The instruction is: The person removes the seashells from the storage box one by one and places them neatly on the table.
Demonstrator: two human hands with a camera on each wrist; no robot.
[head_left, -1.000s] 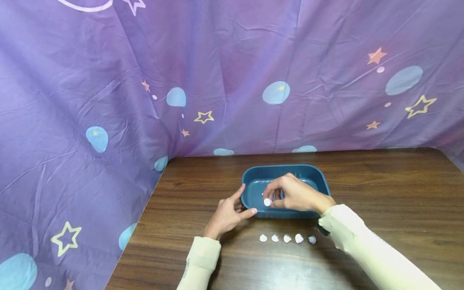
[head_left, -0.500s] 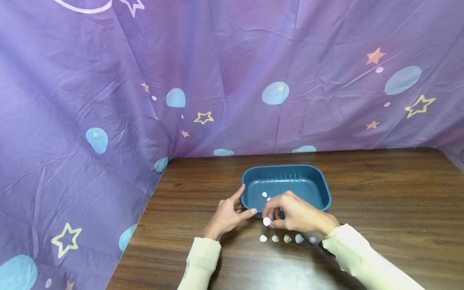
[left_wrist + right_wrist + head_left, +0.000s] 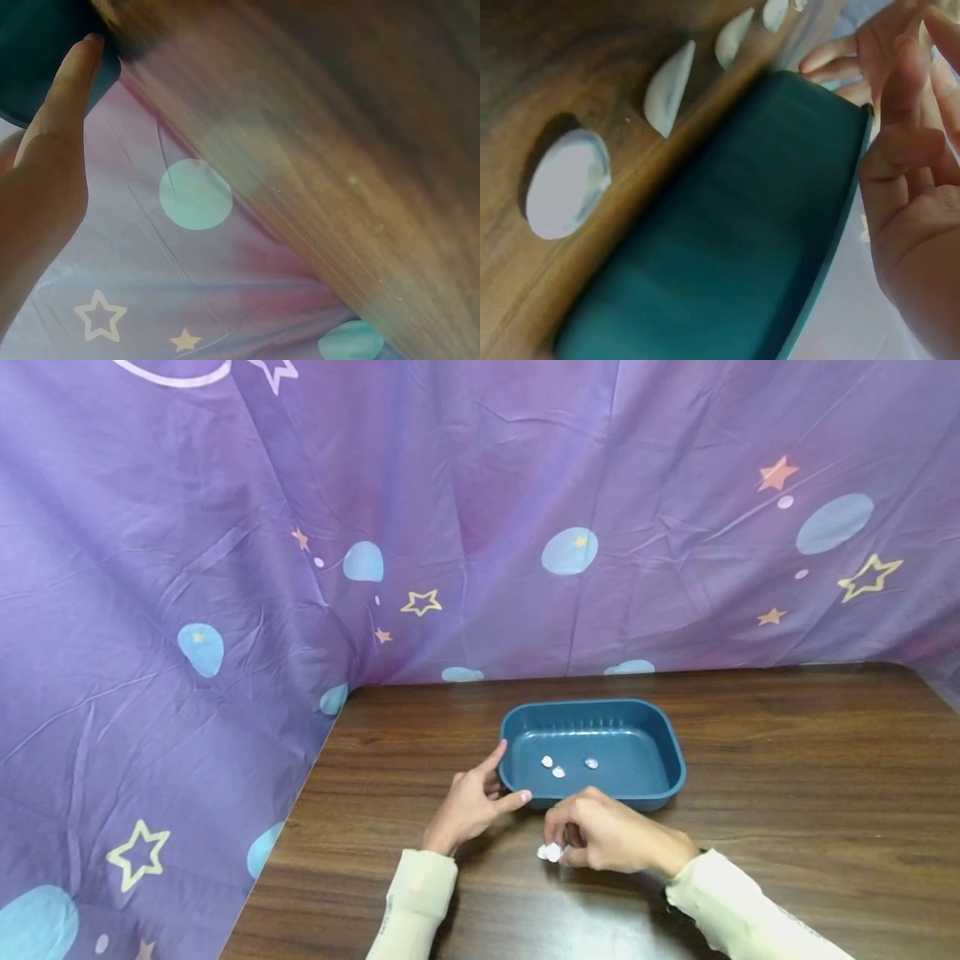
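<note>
Pinched shell [image 3: 553, 852] now lower, basin [image 3: 632, 755] lengthwise left-to-right

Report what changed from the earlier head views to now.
The right hand, pinching a small white shell, moved down the picture from over the blue rectangular bin to the row of pale shells on the brown wooden table. Nothing was visibly let go. The left hand stayed against the bin, which stayed put.
</note>
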